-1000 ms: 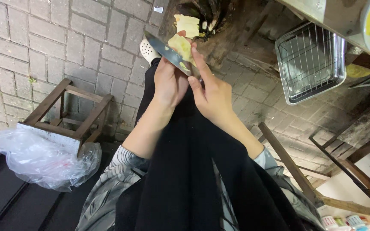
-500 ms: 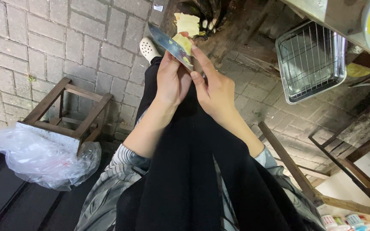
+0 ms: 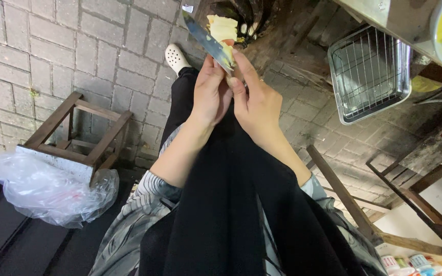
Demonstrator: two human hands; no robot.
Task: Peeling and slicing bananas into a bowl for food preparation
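Pale yellow peeled vegetable [image 3: 222,30] sits above the lap, pinched in the right hand [image 3: 254,105]; the left hand [image 3: 210,92] is closed round a knife [image 3: 208,41] (blade laid against it). A wire basket [image 3: 369,74] stands further right, a wooden stool [image 3: 78,135] left.

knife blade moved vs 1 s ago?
Yes. The grey knife blade has tilted and slid up-left, its tip nearer the white clog shoe, cutting the pale yellow vegetable piece.

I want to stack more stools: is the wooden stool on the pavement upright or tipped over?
Tipped over: the wooden stool lies on its side on the brick paving, legs pointing sideways.
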